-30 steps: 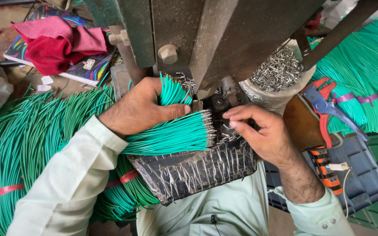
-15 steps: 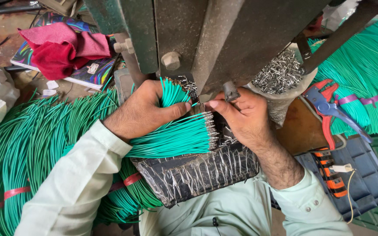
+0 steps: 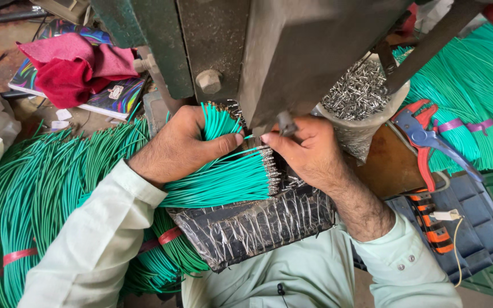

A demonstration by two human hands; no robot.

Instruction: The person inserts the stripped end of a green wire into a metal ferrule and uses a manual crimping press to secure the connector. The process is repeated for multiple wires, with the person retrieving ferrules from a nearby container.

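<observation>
A cluttered workbench lies under you, with a grey-green metal press (image 3: 269, 51) rising at its far side. Just below the press, your left hand (image 3: 181, 145) wraps a bundle of green wires (image 3: 223, 179); its long axis runs roughly left to right, the metal-tipped ends pointing right toward your other hand. Your left fingers are curled tight round the bundle, thumb pressed across the top. Your right hand (image 3: 309, 151) sits directly under the press head, fingertips pinched together on a single wire end at the small metal tool there. Half a second ago that hand was in much the same spot; a second ago it was lower, away from the press. A cup of silver terminals (image 3: 358, 91) stands right of the press.
</observation>
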